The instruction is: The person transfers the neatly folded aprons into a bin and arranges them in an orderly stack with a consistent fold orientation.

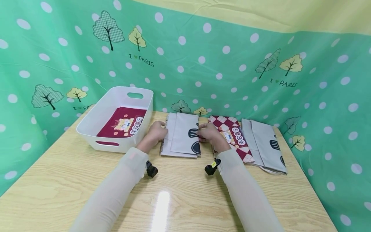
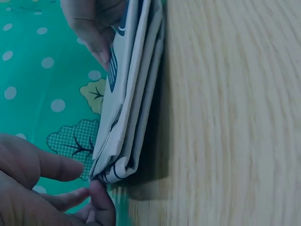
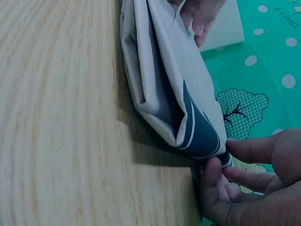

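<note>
A folded pale grey cloth (image 1: 183,135) printed with dark kitchen utensils lies on the table between both hands. At its left edge, my left hand (image 1: 156,130) pinches the side of the fold. My right hand (image 1: 209,132) grips the opposite edge, beside the printed spatula. Several layers of the cloth (image 2: 129,101) show along its near side in the left wrist view. Seen from the right wrist, the thumb and fingers (image 3: 251,149) close on a corner with a dark printed patch.
Left stands a white bin (image 1: 84,132) with a folded red cloth (image 1: 114,121) inside. To the right lie a red checked folded cloth (image 1: 246,151) and another grey folded cloth (image 1: 265,145) with a strap. A green dotted curtain (image 1: 185,80) hangs behind the wooden table (image 1: 179,193).
</note>
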The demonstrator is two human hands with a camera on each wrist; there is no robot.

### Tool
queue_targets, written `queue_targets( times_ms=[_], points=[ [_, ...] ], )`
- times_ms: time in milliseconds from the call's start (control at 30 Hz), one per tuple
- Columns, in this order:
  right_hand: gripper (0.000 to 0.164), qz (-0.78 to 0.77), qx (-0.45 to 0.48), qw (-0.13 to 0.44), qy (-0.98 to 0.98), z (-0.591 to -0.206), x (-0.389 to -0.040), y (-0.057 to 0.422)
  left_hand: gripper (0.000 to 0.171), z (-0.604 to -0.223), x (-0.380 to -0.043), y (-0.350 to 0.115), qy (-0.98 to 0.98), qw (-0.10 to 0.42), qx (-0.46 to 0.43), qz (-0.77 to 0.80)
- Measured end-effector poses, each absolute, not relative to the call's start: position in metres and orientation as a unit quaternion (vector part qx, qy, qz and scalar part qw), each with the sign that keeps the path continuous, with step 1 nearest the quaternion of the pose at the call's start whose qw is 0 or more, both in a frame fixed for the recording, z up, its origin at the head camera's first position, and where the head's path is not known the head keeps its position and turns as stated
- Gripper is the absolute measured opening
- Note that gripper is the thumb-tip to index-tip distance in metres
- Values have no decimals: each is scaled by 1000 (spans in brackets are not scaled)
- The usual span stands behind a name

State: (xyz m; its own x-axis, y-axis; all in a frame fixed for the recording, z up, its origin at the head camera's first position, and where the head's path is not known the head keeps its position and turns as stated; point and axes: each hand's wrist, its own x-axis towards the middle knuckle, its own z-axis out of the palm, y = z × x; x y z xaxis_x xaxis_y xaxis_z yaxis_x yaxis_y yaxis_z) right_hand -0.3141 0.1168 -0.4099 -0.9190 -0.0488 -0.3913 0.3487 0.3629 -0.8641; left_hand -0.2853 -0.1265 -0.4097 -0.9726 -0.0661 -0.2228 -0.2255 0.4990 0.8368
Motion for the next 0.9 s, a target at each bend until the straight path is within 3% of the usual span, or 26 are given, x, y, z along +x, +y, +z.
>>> queue_targets(
  times_ms=[900],
  points=[
    [43,-520,78,131,840,-411,-308,115,53,-409,-286,-121,826,81,-112,547]
  ],
)
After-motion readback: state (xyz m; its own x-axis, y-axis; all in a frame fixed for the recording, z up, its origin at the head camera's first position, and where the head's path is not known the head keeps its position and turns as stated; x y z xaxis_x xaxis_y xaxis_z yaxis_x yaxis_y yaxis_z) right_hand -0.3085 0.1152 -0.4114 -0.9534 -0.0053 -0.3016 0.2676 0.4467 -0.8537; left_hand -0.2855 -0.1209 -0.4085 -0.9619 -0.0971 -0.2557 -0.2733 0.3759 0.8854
